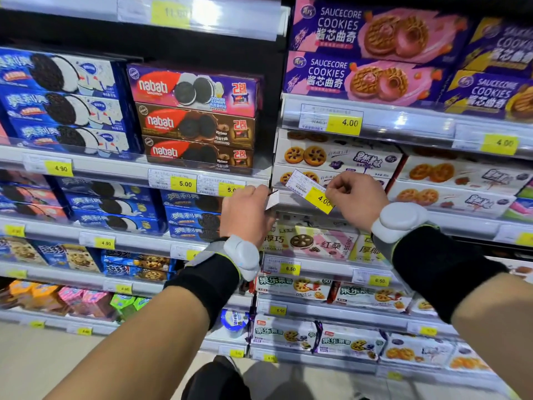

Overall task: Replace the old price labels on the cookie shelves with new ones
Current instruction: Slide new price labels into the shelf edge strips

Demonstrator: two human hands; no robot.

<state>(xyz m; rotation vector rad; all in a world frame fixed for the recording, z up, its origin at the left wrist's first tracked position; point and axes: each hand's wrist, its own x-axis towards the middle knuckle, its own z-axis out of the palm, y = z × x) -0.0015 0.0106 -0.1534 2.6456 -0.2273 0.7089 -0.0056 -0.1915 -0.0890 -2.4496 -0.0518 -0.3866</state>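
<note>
The right hand (356,197) is pinching a price label (310,191) by its right end, fingers curled around it, holding it tilted in front of the shelf rail (291,202) under the white cookie boxes (337,157). The label is a small paper card: white on the left with fine print and a barcode too small to read, and a bright yellow block on the right reading 4.00. It is slanting down to the right, its yellow corner lowest.

The left hand (248,210) is curling at the rail just beside the label's left end, gripping a small white slip (272,201) that is sticking out past its fingers; what the slip is cannot be told. Both wrists are wearing black bands with grey pods.

Other labels of the same white-and-yellow kind are sitting in the rails: 5.00 (173,182) under the nabati boxes (199,116), and 4.00 (331,120) under the purple Saucecore boxes (363,53).
</note>
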